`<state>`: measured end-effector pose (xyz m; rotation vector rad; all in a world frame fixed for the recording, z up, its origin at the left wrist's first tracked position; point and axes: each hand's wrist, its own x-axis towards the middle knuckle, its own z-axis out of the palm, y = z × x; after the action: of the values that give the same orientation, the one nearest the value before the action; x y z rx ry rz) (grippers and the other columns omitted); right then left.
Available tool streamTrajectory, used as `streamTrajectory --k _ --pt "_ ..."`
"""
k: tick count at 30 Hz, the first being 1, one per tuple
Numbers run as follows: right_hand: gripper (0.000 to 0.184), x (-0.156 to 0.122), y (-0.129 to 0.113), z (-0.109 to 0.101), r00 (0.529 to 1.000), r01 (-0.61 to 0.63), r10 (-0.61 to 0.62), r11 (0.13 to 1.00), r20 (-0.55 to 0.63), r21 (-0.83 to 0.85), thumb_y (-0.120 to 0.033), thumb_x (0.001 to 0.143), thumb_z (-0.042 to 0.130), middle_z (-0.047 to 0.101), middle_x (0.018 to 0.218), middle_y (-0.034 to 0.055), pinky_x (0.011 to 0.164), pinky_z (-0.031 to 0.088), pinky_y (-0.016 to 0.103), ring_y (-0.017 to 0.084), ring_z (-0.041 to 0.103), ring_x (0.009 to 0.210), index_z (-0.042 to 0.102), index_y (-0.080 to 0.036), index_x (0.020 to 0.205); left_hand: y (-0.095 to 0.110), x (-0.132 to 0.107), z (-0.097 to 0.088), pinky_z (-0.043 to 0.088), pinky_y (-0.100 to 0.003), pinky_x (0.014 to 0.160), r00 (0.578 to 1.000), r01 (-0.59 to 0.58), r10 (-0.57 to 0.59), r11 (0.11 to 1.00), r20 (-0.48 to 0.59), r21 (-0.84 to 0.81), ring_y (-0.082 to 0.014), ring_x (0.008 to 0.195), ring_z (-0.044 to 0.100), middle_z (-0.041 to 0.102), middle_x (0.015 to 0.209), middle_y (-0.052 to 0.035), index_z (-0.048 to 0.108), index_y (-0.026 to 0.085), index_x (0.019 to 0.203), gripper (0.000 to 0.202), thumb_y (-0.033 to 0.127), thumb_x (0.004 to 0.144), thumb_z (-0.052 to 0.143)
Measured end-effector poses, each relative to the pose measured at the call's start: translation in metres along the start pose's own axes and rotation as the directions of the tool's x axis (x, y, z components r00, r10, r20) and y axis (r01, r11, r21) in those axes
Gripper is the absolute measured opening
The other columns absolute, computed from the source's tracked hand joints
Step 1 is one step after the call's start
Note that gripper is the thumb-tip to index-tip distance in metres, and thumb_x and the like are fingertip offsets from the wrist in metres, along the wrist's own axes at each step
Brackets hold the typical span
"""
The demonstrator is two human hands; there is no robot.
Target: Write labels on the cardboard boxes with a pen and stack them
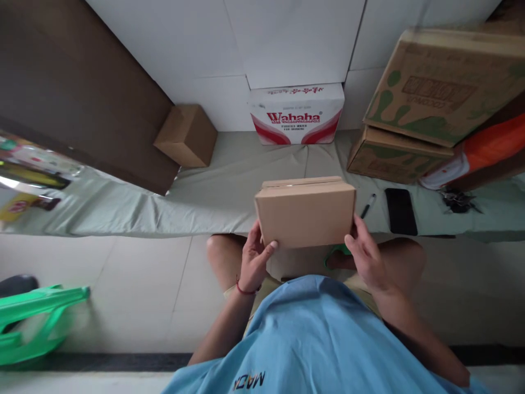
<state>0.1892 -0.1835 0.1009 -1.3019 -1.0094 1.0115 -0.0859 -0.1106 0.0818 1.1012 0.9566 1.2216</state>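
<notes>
A plain brown cardboard box [307,219] is between my hands, at the front edge of the cloth-covered table and above my lap. My left hand [257,256] grips its lower left corner, thumb on the near face. On the other side, my right hand [366,249] holds the lower right corner, its thumb also against the near face. The fingers behind the box are partly hidden. Just right of the box lie a pen [368,206] and a black phone [401,211].
A white and red Wahaha carton [297,116] stands at the back against the wall. To its left is a small brown box [189,137]. Stacked coconut cartons [447,90] rise at the right, with keys [459,201] nearby. A green plastic stool [36,323] is on the floor at left.
</notes>
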Motion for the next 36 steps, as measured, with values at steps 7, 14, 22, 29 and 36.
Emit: streamTrajectory --k 7,14,22,29,36 --pt "0.042 0.011 0.062 0.001 0.880 -0.225 0.427 0.760 -0.208 0.610 -0.022 0.066 0.093 0.079 0.112 -0.0032 0.095 0.062 0.032 0.018 0.072 0.103 0.076 -0.034 0.103 0.022 -0.003 0.019 0.038 -0.053 0.131 0.809 -0.587 0.469 0.658 0.353 0.471 -0.0291 0.154 0.050 0.057 0.161 -0.0127 0.054 0.031 0.159 0.071 0.012 0.095 0.074" --pt "0.029 0.009 0.080 -0.010 0.878 -0.288 0.468 0.681 -0.098 0.674 -0.016 0.066 0.088 0.079 0.095 -0.0047 0.093 0.063 0.034 0.016 0.073 0.092 0.074 -0.030 0.087 0.034 -0.010 0.039 0.055 -0.049 0.116 0.715 -0.687 0.549 0.439 0.433 0.579 -0.0257 0.137 0.059 0.067 0.142 -0.0099 0.063 0.031 0.148 0.060 0.001 0.096 0.064" --pt "0.041 0.040 0.071 0.012 0.911 -0.403 0.403 0.831 0.084 0.384 -0.055 0.074 0.086 0.079 0.116 0.0016 0.101 0.062 0.037 0.020 0.074 0.107 0.075 -0.029 0.104 0.049 -0.007 0.040 0.030 -0.077 0.126 0.629 -0.770 0.579 0.377 0.518 0.514 -0.0473 0.162 0.027 0.051 0.147 -0.0121 0.065 0.033 0.146 0.052 0.031 0.094 0.071" --pt "0.046 0.080 0.069 -0.005 0.909 -0.412 0.405 0.909 -0.098 -0.063 -0.064 0.082 0.072 0.078 0.104 0.0103 0.084 0.064 0.043 0.028 0.075 0.101 0.071 -0.022 0.101 0.059 -0.001 0.040 0.051 -0.055 0.113 0.704 -0.675 0.542 0.313 0.458 0.668 -0.0342 0.133 0.056 0.053 0.147 -0.0162 0.064 0.026 0.147 0.048 0.036 0.100 0.068" --pt "0.047 0.116 0.050 -0.085 0.851 -0.520 0.247 0.527 -0.464 -0.672 -0.053 0.092 0.066 0.071 0.127 0.0296 0.108 0.048 0.055 0.042 0.064 0.131 0.068 -0.013 0.117 0.063 0.009 0.059 0.052 -0.046 0.111 0.634 -0.751 0.557 0.280 0.536 0.598 -0.0293 0.129 0.057 0.065 0.140 -0.0124 0.069 0.026 0.138 0.048 0.012 0.093 0.071"
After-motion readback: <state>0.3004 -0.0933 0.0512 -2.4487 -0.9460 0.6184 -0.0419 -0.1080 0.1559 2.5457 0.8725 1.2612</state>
